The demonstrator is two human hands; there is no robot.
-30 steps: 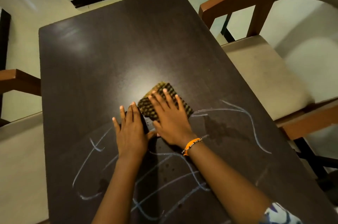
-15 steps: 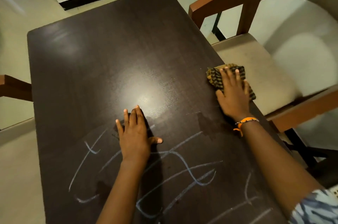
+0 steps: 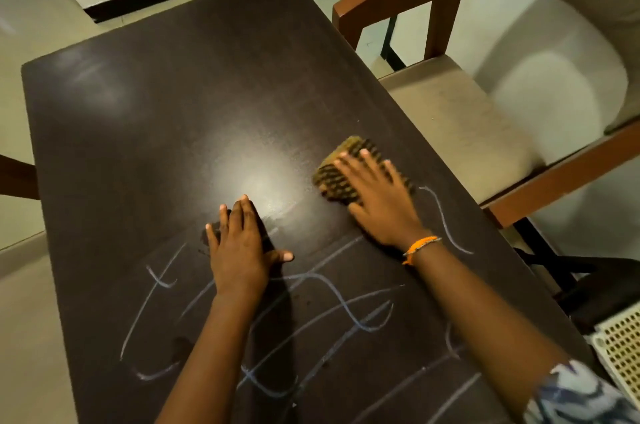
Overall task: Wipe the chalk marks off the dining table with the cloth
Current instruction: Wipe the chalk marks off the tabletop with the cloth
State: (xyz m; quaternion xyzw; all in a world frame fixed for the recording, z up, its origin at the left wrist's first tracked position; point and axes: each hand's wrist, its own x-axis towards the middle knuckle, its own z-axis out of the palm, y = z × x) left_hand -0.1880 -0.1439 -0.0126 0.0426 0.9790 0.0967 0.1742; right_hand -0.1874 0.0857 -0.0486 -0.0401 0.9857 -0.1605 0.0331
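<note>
A dark brown dining table (image 3: 166, 105) fills the view. White chalk marks (image 3: 332, 306) cross its near half, with one wavy line (image 3: 445, 223) near the right edge. A folded yellow-and-black patterned cloth (image 3: 334, 178) lies flat on the table right of centre. My right hand (image 3: 379, 202) presses down on the cloth, fingers spread over it; an orange band circles that wrist. My left hand (image 3: 240, 247) rests palm down on the table, fingers apart, holding nothing, to the left of the cloth and just above the chalk marks.
A wooden chair with a beige seat (image 3: 460, 126) stands against the table's right side. A white perforated object (image 3: 620, 351) shows at the lower right. Another chair's wooden arm (image 3: 17, 178) pokes in at the left. Pale floor surrounds the table.
My right hand slid the cloth from the centre out to the right table edge, then back leftward onto the table. The left hand stayed planted.
</note>
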